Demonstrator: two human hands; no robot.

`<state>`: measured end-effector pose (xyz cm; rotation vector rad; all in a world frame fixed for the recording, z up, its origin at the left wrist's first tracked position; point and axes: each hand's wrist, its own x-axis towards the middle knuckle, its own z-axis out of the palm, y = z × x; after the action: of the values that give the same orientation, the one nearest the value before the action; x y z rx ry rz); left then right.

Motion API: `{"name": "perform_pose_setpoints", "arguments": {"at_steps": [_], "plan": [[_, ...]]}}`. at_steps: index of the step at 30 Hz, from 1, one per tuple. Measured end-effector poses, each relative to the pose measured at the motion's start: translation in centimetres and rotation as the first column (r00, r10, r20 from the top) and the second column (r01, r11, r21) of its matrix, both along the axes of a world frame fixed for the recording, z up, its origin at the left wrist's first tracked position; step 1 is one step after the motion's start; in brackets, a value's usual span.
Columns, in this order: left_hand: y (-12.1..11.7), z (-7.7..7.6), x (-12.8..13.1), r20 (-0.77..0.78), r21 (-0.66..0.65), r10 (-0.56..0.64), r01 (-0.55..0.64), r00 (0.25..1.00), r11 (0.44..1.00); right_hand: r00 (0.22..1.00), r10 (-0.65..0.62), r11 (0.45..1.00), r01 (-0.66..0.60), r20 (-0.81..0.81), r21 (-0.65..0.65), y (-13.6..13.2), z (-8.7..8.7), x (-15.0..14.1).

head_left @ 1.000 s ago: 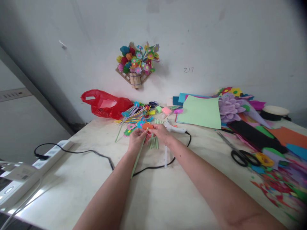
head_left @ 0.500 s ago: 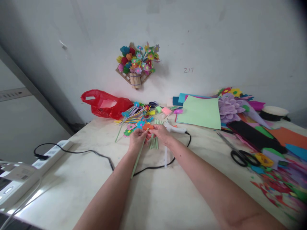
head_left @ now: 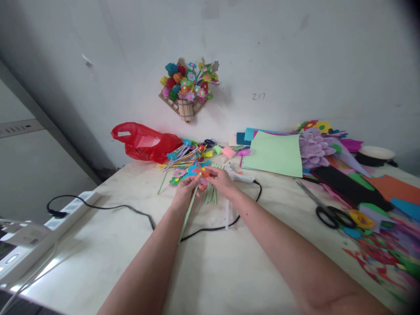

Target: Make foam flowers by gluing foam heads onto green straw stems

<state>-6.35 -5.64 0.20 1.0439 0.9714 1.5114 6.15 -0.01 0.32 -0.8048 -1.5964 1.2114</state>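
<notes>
My left hand [head_left: 184, 189] is closed around the upper end of a thin pale green stem [head_left: 187, 213], which slants down toward me. Fingers of my right hand [head_left: 220, 180] pinch an orange foam flower [head_left: 204, 172] at the top of that stem. Whether stem and flower are joined is too small to tell. Just behind my hands lie blue, pink and green foam flowers [head_left: 179, 174]. A bundle of pale green sticks [head_left: 214, 195] is partly hidden by my right hand. Beside it rests a white glue gun [head_left: 242, 176] with a clear glue stick [head_left: 226, 218].
A black cord [head_left: 210, 229] loops across the table near my hands. Scissors [head_left: 324, 208], a dark phone [head_left: 349, 186] and foam scraps [head_left: 377, 262] lie right. Green foam sheets [head_left: 274, 153] and a red bag [head_left: 144, 142] stand behind; a power strip [head_left: 55, 223] is left.
The orange flower has been tilted, so its petals show more fully now instead of its edge. Both hands stay in nearly the same place, still on the flower and stem.
</notes>
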Motion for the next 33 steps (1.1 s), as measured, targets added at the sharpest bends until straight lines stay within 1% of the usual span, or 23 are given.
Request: {"name": "perform_pose_setpoints", "arguments": {"at_steps": [3, 6, 9, 11, 13, 16, 18, 19, 20, 22, 24, 26, 29, 31, 33], "plan": [[-0.1, 0.2, 0.0, 0.024, -0.01, -0.021, 0.021, 1.0, 1.0, 0.991, -0.109, 0.986, 0.098, 0.077, 0.137, 0.4, -0.3, 0.1], [-0.5, 0.6, 0.3, 0.029, -0.045, -0.037, 0.038, 0.999, 0.998, 0.967, -0.218, 0.95, 0.179, 0.13, 0.256, 0.4, -0.2, 0.4], [-0.9, 0.8, 0.4, 0.045, -0.102, -0.083, 0.088, 0.996, 0.991, 0.956, -0.277, 0.91, 0.23, 0.092, 0.345, 0.2, 0.0, 0.9], [-1.0, 0.8, 0.4, 0.053, -0.129, -0.118, 0.124, 0.992, 0.984, 0.953, -0.299, 0.89, 0.258, 0.054, 0.377, 0.2, 0.2, 1.1], [-0.9, 0.6, 0.2, 0.056, -0.141, -0.145, 0.152, 0.988, 0.978, 0.95, -0.311, 0.884, 0.279, 0.028, 0.375, 0.2, 0.3, 1.3], [-0.9, 0.4, 0.0, 0.067, -0.154, -0.164, 0.172, 0.984, 0.973, 0.95, -0.313, 0.898, 0.291, 0.013, 0.332, 0.4, 0.3, 1.3], [-0.8, 0.3, -0.1, 0.093, -0.156, -0.165, 0.178, 0.982, 0.972, 0.952, -0.307, 0.92, 0.297, -0.001, 0.256, 0.5, 0.4, 1.2], [-0.8, 0.3, -0.1, 0.111, -0.156, -0.169, 0.186, 0.979, 0.97, 0.955, -0.295, 0.937, 0.291, -0.011, 0.195, 0.5, 0.5, 1.1], [-0.8, 0.2, -0.2, 0.132, -0.154, -0.181, 0.201, 0.975, 0.968, 0.963, -0.268, 0.956, 0.27, -0.027, 0.119, 0.5, 0.6, 1.0], [-0.8, 0.2, -0.1, 0.17, -0.154, -0.221, 0.247, 0.96, 0.957, 0.982, -0.168, 0.985, 0.164, -0.086, -0.051, 0.3, 0.8, 0.8], [-0.8, 0.1, -0.1, 0.204, -0.159, -0.262, 0.296, 0.943, 0.942, 0.983, -0.04, 0.979, 0.004, -0.177, -0.202, 0.0, 1.0, 0.6], [-0.8, 0.1, -0.1, 0.229, -0.168, -0.293, 0.334, 0.928, 0.927, 0.957, 0.055, 0.944, -0.143, -0.285, -0.298, -0.2, 1.0, 0.6], [-0.9, 0.0, -0.2, 0.249, -0.197, -0.313, 0.365, 0.917, 0.91, 0.895, 0.127, 0.879, -0.301, -0.427, -0.369, -0.2, 0.9, 0.7], [-0.9, -0.1, -0.3, 0.265, -0.209, -0.319, 0.377, 0.91, 0.902, 0.855, 0.156, 0.843, -0.376, -0.495, -0.384, -0.2, 0.7, 0.7], [-0.9, -0.2, -0.4, 0.275, -0.21, -0.337, 0.398, 0.9, 0.893, 0.836, 0.158, 0.822, -0.406, -0.525, -0.4, -0.2, 0.6, 0.7]]}}
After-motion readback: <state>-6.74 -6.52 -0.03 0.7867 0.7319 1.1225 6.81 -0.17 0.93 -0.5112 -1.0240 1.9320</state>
